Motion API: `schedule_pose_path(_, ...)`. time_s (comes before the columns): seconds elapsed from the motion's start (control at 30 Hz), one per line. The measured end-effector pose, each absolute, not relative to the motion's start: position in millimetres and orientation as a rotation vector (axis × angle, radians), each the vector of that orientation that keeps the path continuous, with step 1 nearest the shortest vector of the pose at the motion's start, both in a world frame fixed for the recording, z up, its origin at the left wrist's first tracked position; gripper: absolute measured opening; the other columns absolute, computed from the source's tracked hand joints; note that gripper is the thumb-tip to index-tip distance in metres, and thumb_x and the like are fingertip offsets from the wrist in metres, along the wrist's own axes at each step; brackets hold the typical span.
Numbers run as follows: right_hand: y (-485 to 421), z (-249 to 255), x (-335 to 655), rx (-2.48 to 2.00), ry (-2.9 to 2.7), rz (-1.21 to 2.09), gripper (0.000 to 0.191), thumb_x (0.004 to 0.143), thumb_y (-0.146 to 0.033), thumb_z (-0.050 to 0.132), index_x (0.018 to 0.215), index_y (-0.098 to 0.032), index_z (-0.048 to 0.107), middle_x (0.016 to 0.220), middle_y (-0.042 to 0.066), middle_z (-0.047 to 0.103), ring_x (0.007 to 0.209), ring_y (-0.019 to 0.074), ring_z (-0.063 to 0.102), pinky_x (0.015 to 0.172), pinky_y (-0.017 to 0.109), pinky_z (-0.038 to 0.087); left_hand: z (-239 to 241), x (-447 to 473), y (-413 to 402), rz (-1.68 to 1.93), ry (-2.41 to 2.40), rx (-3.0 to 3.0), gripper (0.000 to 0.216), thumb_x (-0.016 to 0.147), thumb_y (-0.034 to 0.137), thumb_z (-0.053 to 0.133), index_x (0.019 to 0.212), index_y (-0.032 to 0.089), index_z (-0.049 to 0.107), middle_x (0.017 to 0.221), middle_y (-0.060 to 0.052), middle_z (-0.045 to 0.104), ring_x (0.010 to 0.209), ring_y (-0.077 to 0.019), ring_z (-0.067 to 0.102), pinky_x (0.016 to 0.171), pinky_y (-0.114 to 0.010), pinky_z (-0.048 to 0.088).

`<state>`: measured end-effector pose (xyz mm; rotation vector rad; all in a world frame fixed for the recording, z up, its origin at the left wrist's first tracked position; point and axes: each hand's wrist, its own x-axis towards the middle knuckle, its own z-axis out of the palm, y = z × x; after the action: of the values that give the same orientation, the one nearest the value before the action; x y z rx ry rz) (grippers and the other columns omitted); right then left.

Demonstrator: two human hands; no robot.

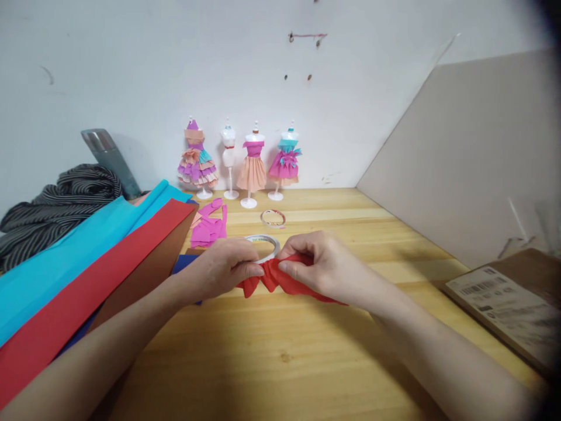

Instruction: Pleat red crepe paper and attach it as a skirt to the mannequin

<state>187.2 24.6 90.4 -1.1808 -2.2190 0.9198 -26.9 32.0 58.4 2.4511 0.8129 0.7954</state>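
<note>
Both hands pinch a gathered strip of red crepe paper (267, 279) just above the wooden table (272, 351). My left hand (221, 269) grips its left end, fingers closed. My right hand (318, 266) pinches the pleated middle with thumb and fingers, and the rest of the strip trails under that hand to the right. Just behind the hands lies a white tape roll (264, 242), partly hidden by my fingers.
Blue, red and brown paper sheets (87, 275) lie at the left beside striped cloth (56, 204) and a metal flask (111, 158). Several small mannequins in paper dresses (254, 166) stand at the wall. Pink paper pieces (209, 227), a smaller tape ring (273, 218) and a labelled cardboard package (508, 304) lie about.
</note>
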Motion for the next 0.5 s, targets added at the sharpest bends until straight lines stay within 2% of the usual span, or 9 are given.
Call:
schedule_pose_path(0.07,21,90,185,-1.132,-2.249,0.896,0.017,0.074,-0.014,0.051,0.062,-0.015,0.063,0.052,-0.002,0.054,0.046,0.0082,0.043,0.045,0.021,0.031,58,-27,31,0.797,0.786,2.435,0.036,0.097,0.035,0.052,0.07,0.017,0.069,0.06,0.001,0.063,0.06,-0.0104,0.053,0.061,-0.019,0.04)
schedule_pose_path(0.17,21,89,183,-1.133,-2.275,0.832,0.017,0.075,-0.013,0.051,0.064,-0.016,0.064,0.054,-0.001,0.056,0.049,0.0089,0.044,0.046,0.021,0.031,58,-27,31,0.803,0.795,2.459,0.04,0.097,0.036,0.052,0.065,0.016,0.066,0.06,0.001,0.062,0.06,-0.0101,0.052,0.06,-0.02,0.039)
schedule_pose_path(0.5,36,86,189,-1.213,-2.216,0.805,0.015,0.073,-0.018,0.058,0.06,-0.019,0.051,0.051,-0.004,0.049,0.047,0.009,0.042,0.045,0.022,0.032,59,-26,30,0.859,0.82,2.529,0.053,0.098,0.046,0.045,0.056,0.016,0.053,0.057,0.0,0.056,0.055,-0.0101,0.048,0.055,-0.021,0.036)
